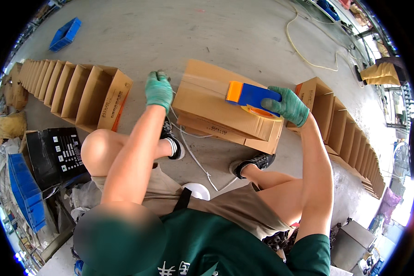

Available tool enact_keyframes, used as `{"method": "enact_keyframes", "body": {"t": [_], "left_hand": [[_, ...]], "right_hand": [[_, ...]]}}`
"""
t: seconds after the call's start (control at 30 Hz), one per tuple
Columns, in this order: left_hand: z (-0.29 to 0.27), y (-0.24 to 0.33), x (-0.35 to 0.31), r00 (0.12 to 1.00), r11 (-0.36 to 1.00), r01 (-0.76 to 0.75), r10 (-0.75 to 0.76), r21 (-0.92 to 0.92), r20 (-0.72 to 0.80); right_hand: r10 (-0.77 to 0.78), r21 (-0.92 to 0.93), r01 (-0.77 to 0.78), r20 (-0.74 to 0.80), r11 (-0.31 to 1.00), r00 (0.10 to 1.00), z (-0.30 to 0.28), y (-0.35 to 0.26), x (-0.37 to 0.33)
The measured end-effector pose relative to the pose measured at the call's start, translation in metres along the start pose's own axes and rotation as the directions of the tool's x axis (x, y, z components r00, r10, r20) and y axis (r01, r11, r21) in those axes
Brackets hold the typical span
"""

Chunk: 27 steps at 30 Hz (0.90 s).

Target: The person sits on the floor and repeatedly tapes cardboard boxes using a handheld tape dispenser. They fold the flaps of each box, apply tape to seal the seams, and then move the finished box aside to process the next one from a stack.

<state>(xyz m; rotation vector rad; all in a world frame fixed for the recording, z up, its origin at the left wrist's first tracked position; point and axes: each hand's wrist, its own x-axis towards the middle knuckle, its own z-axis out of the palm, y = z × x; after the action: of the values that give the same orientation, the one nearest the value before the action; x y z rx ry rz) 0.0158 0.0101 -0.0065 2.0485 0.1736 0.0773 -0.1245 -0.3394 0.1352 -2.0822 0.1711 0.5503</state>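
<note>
A brown cardboard box [202, 87] sits on the floor in front of me, its top flaps folded over. Above its right half, my right hand [287, 106] in a green glove grips a blue tape dispenser [255, 95] with an orange front end and a yellow roll of tape [261, 112]. My left hand [159, 89], also gloved, is just off the box's left edge. Its fingers are curled together, and whether anything is in them is hidden.
Long rows of open cardboard boxes [106, 99] flank me on the left and right [333, 115]. White cord [194, 158] trails across the floor by my feet. A blue crate [65, 34] lies far left; a black box [55, 154] stands near left. A hose [287, 34] crosses the far right floor.
</note>
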Motion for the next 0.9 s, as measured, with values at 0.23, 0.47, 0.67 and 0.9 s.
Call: {"method": "enact_keyframes", "body": {"t": [0.23,0.47,0.67,0.9], "left_hand": [[0.001,-0.017,0.020,0.949,0.929,0.284,-0.238,-0.238,0.206],[0.022,-0.123,0.049,0.871,0.986,0.039,-0.113,0.162,0.477],[0.025,-0.027,0.021,0.857,0.956,-0.035,0.178,-0.290,0.483],[0.027,-0.004,0.009,0.694,0.951,-0.281,0.293,-0.127,0.658]], "right_hand": [[0.082,-0.070,-0.085,-0.046,0.994,0.996,0.012,-0.017,0.011],[0.049,-0.086,-0.048,0.013,0.995,0.999,0.019,-0.030,0.018],[0.078,-0.078,-0.082,-0.048,0.994,0.996,0.013,-0.013,0.013],[0.135,-0.023,-0.135,0.020,0.991,0.991,0.001,-0.019,0.004]]}}
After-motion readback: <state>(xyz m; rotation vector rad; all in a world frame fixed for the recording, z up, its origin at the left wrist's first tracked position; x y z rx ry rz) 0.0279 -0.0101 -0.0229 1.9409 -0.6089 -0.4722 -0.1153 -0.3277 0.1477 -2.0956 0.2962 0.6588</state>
